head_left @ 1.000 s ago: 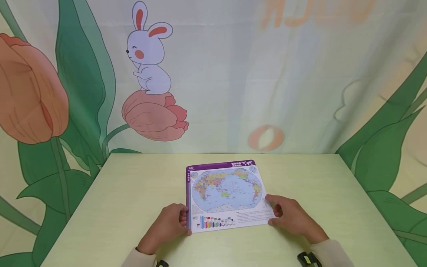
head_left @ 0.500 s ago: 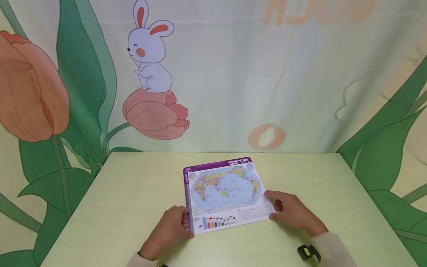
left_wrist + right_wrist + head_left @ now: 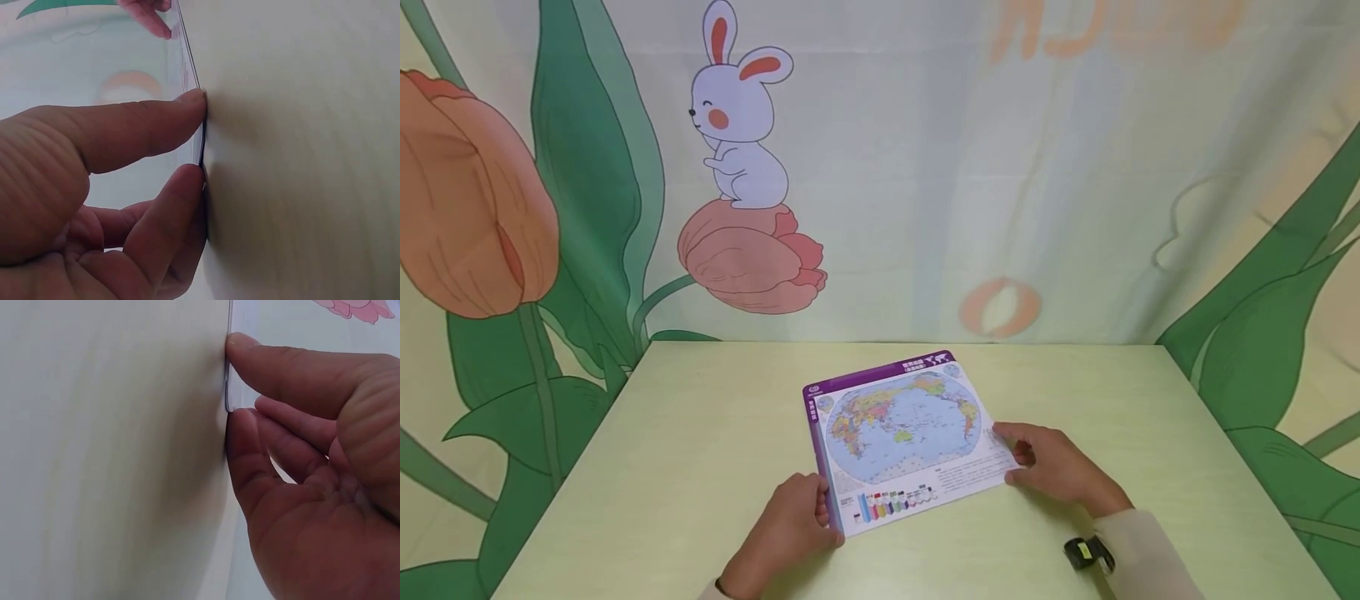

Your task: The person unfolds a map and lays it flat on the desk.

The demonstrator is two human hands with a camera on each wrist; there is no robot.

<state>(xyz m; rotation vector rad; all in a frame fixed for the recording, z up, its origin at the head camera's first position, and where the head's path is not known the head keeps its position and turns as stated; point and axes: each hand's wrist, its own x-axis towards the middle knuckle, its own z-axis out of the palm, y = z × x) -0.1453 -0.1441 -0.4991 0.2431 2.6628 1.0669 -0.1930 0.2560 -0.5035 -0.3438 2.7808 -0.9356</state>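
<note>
A thin world map board [image 3: 904,433] with a purple border lies on the pale table, turned at a slant. At its near left corner, my left hand [image 3: 790,521] grips the edge, thumb tip at the corner and fingers curled along the side. My right hand [image 3: 1060,468] holds the near right corner between thumb and forefinger. From the left wrist view, the thumb and fingers of the left hand [image 3: 125,181] meet the board's thin edge [image 3: 202,147] low over the table. In the right wrist view, the right hand [image 3: 312,437] has the board's rounded corner [image 3: 234,394] between its fingertips.
The pale yellow-green table [image 3: 662,450] reaches back to a curtain [image 3: 887,167] printed with a rabbit, tulips and leaves. A black strap-like thing with a yellow patch [image 3: 1088,552] sits by the right sleeve [image 3: 1146,550].
The map board has turned counterclockwise on the table, its near left corner coming towards me and its far edge swinging left. The left hand has moved nearer; the right has shifted slightly farther away.
</note>
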